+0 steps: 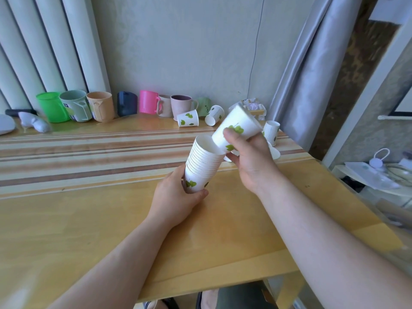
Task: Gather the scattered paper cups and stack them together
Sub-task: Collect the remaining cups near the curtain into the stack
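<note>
Bright, soft daylight; glare on the table (93, 219); wide-angle bending and blur at edges.

A loose cup (273, 152) lies mostly hidden (behind the right hand (252, 161)).

Pale wall (182, 41), grey curtain (307, 70) at right, wooden table (89, 219), striped cloth (89, 152)

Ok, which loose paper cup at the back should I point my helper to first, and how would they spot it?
Follow the row of coloured mugs along the wall to its right end. Just in front lies a paper cup on its side on the table. Unlike the tilted cup to its right, it lies flat, mouth pointing right.
</note>
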